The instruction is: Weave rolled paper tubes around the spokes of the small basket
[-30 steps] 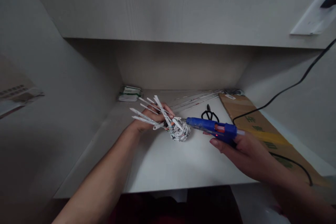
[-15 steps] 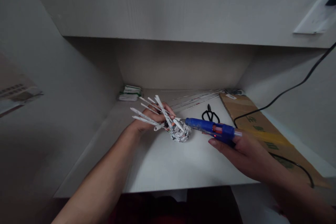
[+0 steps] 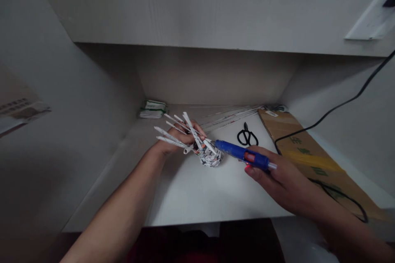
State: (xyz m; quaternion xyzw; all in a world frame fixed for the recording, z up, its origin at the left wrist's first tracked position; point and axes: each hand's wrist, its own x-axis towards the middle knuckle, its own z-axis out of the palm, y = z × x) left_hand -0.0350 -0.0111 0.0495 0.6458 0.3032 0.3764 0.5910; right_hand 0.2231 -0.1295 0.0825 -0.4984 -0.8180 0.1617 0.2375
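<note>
My left hand [image 3: 177, 136] is closed around a small woven piece of rolled paper [image 3: 210, 157], whose round braided body faces right. Several loose paper tubes [image 3: 169, 135] stick out from it to the left and upward past my fingers. My right hand [image 3: 277, 172] grips a blue hot glue gun [image 3: 242, 152] with a red light glowing near the trigger and a clear glue stick at its rear. The gun's nozzle points left and sits at a paper tube near my left fingertips; whether it touches cannot be made out.
Black-handled scissors [image 3: 247, 134] lie behind the glue gun. Long thin paper rolls [image 3: 231, 118] stretch along the back. A flattened cardboard piece [image 3: 308, 148] lies at right, crossed by a black cord [image 3: 333, 109]. A white and green packet [image 3: 152, 109] sits at back left; a shelf panel [image 3: 210, 12] overhangs.
The glue gun has tilted, its rear coming down and slightly left, and my right fingers now show over its far side. My left hand and the woven piece have barely shifted.
</note>
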